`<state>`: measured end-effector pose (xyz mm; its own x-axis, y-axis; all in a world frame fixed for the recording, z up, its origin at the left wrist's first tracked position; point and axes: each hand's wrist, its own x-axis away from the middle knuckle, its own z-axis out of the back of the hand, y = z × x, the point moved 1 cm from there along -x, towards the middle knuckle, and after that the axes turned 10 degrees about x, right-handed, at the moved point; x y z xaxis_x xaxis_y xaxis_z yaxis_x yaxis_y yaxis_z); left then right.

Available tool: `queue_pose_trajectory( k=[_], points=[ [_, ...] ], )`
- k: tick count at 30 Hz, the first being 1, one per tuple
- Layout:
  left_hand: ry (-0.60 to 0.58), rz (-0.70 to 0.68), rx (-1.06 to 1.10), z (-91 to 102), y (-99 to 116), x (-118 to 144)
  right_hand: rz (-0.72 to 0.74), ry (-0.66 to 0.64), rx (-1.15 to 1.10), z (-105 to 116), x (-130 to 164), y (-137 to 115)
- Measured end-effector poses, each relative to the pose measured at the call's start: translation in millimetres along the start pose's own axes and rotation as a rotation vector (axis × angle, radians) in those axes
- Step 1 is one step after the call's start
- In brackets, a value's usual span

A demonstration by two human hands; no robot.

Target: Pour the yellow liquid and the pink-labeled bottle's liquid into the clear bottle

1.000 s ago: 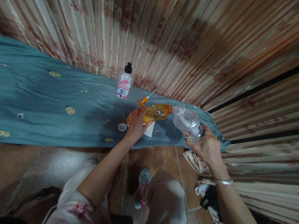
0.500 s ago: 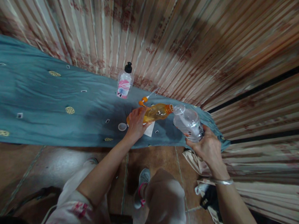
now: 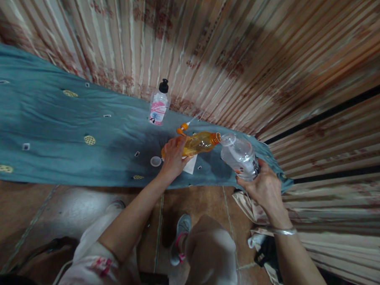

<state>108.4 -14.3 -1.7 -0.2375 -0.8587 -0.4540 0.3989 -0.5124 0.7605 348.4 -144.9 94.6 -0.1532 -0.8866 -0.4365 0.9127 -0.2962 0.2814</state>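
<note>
My left hand [image 3: 174,156] is closed around an orange see-through bottle [image 3: 201,143] that lies tilted, its open neck pointing right. My right hand [image 3: 265,185] grips a clear plastic bottle [image 3: 238,155], tilted so its mouth faces left. The two bottle mouths meet or nearly meet; I cannot tell whether they touch, nor whether liquid passes between them. Just beyond my left hand is an orange spray or pump head [image 3: 183,127] with a thin white tube. A small round white cap [image 3: 155,161] lies left of my left hand. Part of a white paper [image 3: 190,165] shows beneath the orange bottle.
A clear bottle with a pink label and black top [image 3: 159,103] stands at the back of the teal cloth-covered surface [image 3: 52,124]. A pleated curtain [image 3: 188,45] rises behind and to the right. Bags or cloth items [image 3: 263,250] lie on the tiled floor at right.
Both hands and both bottles hold almost the same position. Only a very slight shift of the whole view shows.
</note>
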Motion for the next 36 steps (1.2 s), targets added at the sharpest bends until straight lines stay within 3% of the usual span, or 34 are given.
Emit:
queue_pose_trajectory(
  k=[36],
  points=[
    [-0.004, 0.007, -0.011, 0.2, 0.8, -0.1, -0.016, -0.033, 0.009, 0.6, -1.3, 1.9]
  ],
)
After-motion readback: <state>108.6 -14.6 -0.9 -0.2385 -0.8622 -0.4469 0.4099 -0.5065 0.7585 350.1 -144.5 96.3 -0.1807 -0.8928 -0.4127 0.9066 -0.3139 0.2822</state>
